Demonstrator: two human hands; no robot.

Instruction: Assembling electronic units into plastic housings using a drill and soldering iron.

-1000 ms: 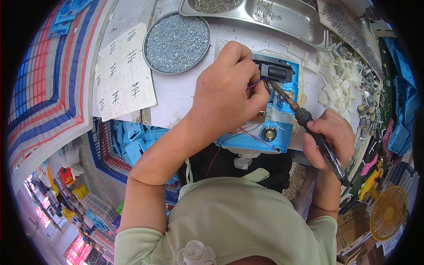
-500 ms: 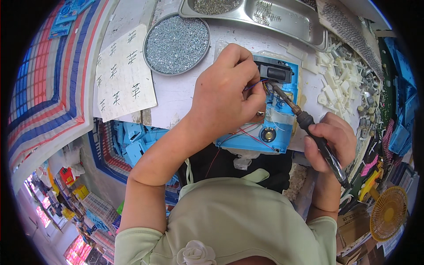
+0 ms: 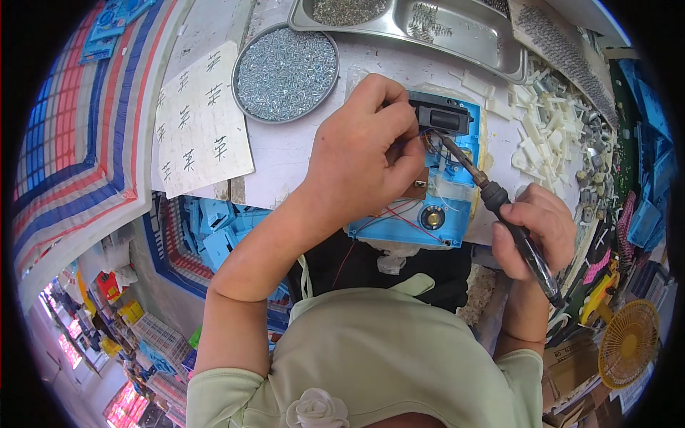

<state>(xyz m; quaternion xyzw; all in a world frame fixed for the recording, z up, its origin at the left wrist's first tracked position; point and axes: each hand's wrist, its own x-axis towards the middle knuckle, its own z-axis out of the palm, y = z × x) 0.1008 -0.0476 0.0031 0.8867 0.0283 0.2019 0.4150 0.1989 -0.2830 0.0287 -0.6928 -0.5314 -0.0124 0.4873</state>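
A blue plastic housing [image 3: 454, 227] lies open on the table, with a small round speaker [image 3: 432, 217], a black battery box [image 3: 444, 118], a brown board [image 3: 416, 187] and thin red wires [image 3: 399, 216] in it. Over its left side, my left hand [image 3: 367, 143] is closed in a pinch on a thin wire, mostly hidden by the fingers. My right hand [image 3: 539, 232] grips a soldering iron [image 3: 524, 250] by its black handle. The iron's tip points up and left into the housing, just below the battery box and close to my left fingertips.
A round tray [image 3: 240, 96] of small screws and a steel compartment tray [image 3: 471, 53] stand at the back. White plastic parts [image 3: 535, 143] are heaped to the right. A handwritten sheet [image 3: 203, 121] lies left. A yellow fan [image 3: 628, 344] is at lower right.
My left fingertips have shifted slightly, and the blue wire visible beside them before is now mostly hidden. The soldering iron stays in nearly the same place.
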